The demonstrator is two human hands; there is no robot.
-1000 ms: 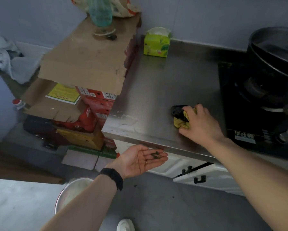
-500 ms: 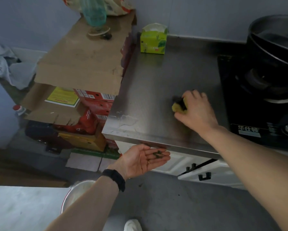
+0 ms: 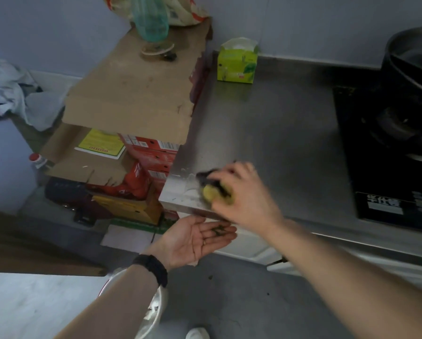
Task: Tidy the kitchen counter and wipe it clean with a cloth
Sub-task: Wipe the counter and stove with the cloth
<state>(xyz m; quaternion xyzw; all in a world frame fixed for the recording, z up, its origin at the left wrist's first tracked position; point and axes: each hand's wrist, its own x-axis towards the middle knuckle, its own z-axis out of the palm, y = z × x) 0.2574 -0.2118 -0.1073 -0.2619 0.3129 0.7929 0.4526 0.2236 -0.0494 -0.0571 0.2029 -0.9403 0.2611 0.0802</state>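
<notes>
A steel table (image 3: pixel 266 123) runs along a grey wall in a small kitchen, with a grey floor (image 3: pixel 229 302) below it.

The right hand (image 3: pixel 244 192) is at the table's front left corner, its fingers curled over a yellow and dark cloth (image 3: pixel 215 189) and pressing it onto the steel. The hand is blurred, so the exact grip is hard to make out. Pale wet smears show on the table just left of the cloth.

The left hand (image 3: pixel 195 237) is held palm up with its fingers straight, just under the table's front edge and below the right hand. A few small green scraps (image 3: pixel 218 231) lie on its fingers. A black band (image 3: pixel 153 267) circles that wrist.

Under the left forearm sits a round metal bin (image 3: pixel 156 307), partly hidden, and the toe of a white shoe (image 3: pixel 197 333) shows at the bottom edge. A white cabinet (image 3: pixel 244 245) front sits beneath the table.

At the table's back left corner a green tissue box (image 3: pixel 237 64) stands against the wall. On the right a black stove (image 3: pixel 388 155) is set into the table and carries a dark pot (image 3: pixel 415 59).

Left of the table, a sheet of cardboard (image 3: pixel 136 94) lies on stacked red boxes (image 3: pixel 151 152), with a clear green bottle (image 3: pixel 151 18) at its far end.
</notes>
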